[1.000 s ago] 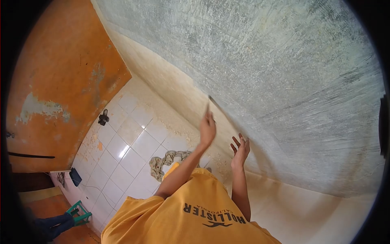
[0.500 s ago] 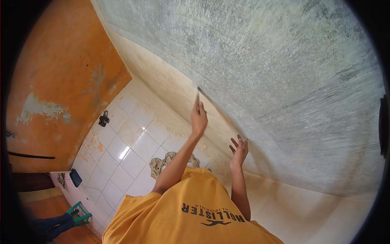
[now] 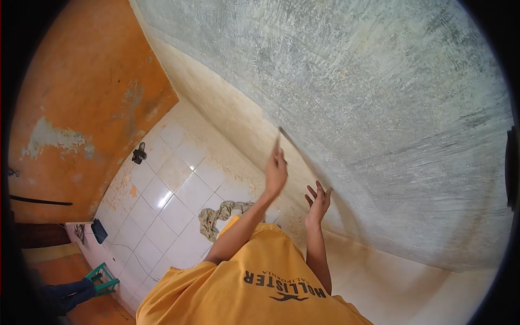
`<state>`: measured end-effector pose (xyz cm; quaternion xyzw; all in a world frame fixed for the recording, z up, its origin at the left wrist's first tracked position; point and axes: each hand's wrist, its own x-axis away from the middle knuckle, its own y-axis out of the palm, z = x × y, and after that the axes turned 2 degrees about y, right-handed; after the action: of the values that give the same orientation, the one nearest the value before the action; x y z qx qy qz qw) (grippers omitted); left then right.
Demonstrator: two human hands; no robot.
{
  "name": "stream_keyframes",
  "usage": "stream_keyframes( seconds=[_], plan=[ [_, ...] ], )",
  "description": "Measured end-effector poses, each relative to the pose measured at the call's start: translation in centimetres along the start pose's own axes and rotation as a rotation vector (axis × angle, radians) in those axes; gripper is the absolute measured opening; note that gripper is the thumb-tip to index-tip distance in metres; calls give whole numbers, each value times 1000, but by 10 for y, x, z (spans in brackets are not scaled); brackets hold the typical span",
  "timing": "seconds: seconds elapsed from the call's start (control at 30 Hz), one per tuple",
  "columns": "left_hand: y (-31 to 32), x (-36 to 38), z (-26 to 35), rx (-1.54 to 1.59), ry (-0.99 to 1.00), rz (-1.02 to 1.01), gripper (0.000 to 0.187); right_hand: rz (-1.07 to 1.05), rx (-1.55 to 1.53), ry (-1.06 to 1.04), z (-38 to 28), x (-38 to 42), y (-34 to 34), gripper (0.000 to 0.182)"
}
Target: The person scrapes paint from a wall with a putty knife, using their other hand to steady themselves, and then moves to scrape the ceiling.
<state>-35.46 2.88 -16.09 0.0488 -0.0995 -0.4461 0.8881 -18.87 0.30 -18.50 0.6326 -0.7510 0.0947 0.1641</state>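
My left hand [image 3: 276, 172] is closed around a thin-bladed scraper [image 3: 279, 135], seen nearly edge-on. The blade's tip lies at the border between the rough grey wall surface [image 3: 379, 108] and the smooth cream band [image 3: 227, 100] of wall below it. To the right, my right hand [image 3: 318, 207] is held up close to the wall with its fingers spread and nothing in it.
Flakes of debris [image 3: 235, 173] lie along the wall's foot on the white tiled floor [image 3: 149, 216]. A crumpled cloth [image 3: 208, 222] rests near me. An orange wall [image 3: 81, 108] with peeling paint stands left. At lower left are a green stool [image 3: 108, 281] and a person's trousered legs [image 3: 70, 295].
My left hand and the scraper have moved right and slightly down along the border, toward my right hand. My right hand stays nearly in place, fingers still spread.
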Motion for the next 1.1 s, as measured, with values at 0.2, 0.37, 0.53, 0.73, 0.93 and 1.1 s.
stream_keyframes(
  seconds=[0.2,0.37,0.53,0.73,0.93,1.1],
  plan=[
    [-20,-28,16,124,-113,-10,48,4,12,5,4,3,1,78],
    [-27,-31,19,41,-117,-18,48,22,-41,13,2,-2,14,82],
    [-28,-26,12,48,-136,-75,49,35,-58,12,4,1,21,84],
    [-38,-39,15,54,-132,-65,49,75,-75,-2,4,6,23,85],
    [-39,-42,7,40,-109,-84,50,80,-88,-2,5,6,33,84],
    [-47,-43,5,-7,-99,-101,50,59,-64,-40,1,15,44,79]
  ],
)
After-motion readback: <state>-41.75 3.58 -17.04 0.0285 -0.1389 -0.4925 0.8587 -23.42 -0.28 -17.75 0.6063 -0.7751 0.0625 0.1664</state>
